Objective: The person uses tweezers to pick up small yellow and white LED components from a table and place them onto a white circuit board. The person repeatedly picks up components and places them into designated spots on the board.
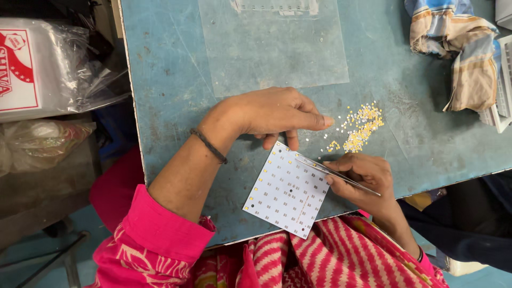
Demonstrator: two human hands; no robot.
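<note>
Pink patterned sleeve, black wrist thread (209, 145) (left arm), striped pink-red cloth below.

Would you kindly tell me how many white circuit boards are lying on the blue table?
1. The white circuit board lies at the near edge of the blue table, under the left hand and beside the right hand holding tweezers. None seem hidden.

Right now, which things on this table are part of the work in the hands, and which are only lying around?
In use:
- left hand, steadying the white square board
- right hand, holding metal tweezers over the board
- pile of small yellow parts

Lying about:
- clear plastic sheet
- crumpled striped cloth
- white plastic-wrapped box, off the blue table
</note>
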